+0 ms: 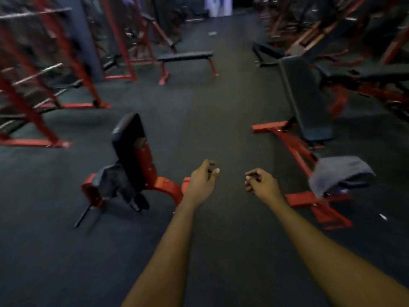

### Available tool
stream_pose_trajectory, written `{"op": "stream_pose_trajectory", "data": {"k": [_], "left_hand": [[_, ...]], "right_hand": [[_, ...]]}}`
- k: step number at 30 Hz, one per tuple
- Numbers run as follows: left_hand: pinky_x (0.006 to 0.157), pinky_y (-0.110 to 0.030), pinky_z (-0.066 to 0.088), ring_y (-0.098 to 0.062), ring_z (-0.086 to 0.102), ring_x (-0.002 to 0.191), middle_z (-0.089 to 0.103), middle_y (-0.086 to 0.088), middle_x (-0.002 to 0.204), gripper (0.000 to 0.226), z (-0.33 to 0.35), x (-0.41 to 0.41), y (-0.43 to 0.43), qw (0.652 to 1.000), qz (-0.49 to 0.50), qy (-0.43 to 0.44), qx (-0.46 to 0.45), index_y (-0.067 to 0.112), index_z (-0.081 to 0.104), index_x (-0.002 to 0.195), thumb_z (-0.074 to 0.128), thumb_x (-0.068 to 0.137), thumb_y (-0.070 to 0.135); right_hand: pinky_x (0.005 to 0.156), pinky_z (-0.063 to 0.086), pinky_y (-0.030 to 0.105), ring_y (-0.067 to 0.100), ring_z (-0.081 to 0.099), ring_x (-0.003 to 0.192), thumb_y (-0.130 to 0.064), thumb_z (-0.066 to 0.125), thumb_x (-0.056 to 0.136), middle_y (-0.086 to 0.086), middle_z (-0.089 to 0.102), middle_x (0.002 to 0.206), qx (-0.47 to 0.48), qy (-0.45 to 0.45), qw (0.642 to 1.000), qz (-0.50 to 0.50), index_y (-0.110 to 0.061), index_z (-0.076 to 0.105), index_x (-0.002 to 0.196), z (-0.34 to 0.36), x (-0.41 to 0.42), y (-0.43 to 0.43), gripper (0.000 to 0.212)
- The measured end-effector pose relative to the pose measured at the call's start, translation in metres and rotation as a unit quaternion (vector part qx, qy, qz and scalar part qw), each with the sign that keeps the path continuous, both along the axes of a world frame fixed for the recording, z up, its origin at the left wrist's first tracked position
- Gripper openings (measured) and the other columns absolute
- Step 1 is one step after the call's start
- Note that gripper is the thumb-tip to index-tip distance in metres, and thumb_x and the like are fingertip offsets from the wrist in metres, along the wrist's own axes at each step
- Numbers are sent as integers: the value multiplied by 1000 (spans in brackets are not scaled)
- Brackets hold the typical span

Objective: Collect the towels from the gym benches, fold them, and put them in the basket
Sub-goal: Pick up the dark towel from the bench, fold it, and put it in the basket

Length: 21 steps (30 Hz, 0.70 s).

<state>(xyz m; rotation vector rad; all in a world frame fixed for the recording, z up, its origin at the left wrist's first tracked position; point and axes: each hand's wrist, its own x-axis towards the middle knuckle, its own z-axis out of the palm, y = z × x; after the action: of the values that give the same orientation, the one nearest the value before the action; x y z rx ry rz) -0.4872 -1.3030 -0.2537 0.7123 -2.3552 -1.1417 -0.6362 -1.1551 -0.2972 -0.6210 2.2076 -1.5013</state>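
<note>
A grey towel [338,173] drapes over the seat of a red-framed incline bench [307,103] on the right. A second dark grey towel [112,180] hangs over the seat of an upright black bench [130,149] on the left. My left hand [202,180] and my right hand [261,182] reach out over the floor between the two benches, fingers loosely curled, holding nothing. Neither hand touches a towel. No basket is in view.
A flat black bench [186,57] with red legs stands farther back at centre. Red weight racks [44,85] line the left side, and more red machines [365,52] crowd the right. Dark rubber floor [221,120] runs up the middle aisle.
</note>
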Motion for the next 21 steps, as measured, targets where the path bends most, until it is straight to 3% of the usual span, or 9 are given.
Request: {"op": "stream_pose_trajectory", "data": {"k": [4,9,12,16,21], "left_hand": [[80,-26,48,-15,62,86,66,2,99,25,-8,43,-101,994,111,-15,-19,13,56,120,53,98,24],[74,-29,49,-15,62,79,64,3,86,22,1,101,-204,961,276,-30,-3,16,58,117,55,97,24],[75,-29,48,-16,63,85,65,2,92,25,-2,141,-245,938,346,-31,9,15,58,120,54,98,26],[78,-34,51,-15,61,88,64,0,98,25,-22,199,-296,909,412,-44,41,17,57,121,51,99,29],[71,-31,47,-13,57,78,59,6,86,22,-62,262,-385,894,439,-68,64,15,57,118,52,99,25]], "right_hand": [[47,45,22,8,60,46,-2,58,93,8,65,71,-12,-12,994,106,-23,61,81,-9,12,-131,25],[46,44,22,18,58,49,-1,58,90,9,65,68,-9,-15,970,243,-21,62,80,-11,47,-290,23],[52,48,26,17,64,52,-8,62,89,6,68,71,16,1,944,331,-23,63,80,-13,81,-362,17],[53,51,28,12,65,50,-9,62,89,5,67,71,26,-8,917,399,-20,65,83,-28,136,-446,13],[47,54,30,18,65,53,-9,62,90,5,65,68,63,-31,908,413,-16,65,84,-65,200,-538,10]]}}
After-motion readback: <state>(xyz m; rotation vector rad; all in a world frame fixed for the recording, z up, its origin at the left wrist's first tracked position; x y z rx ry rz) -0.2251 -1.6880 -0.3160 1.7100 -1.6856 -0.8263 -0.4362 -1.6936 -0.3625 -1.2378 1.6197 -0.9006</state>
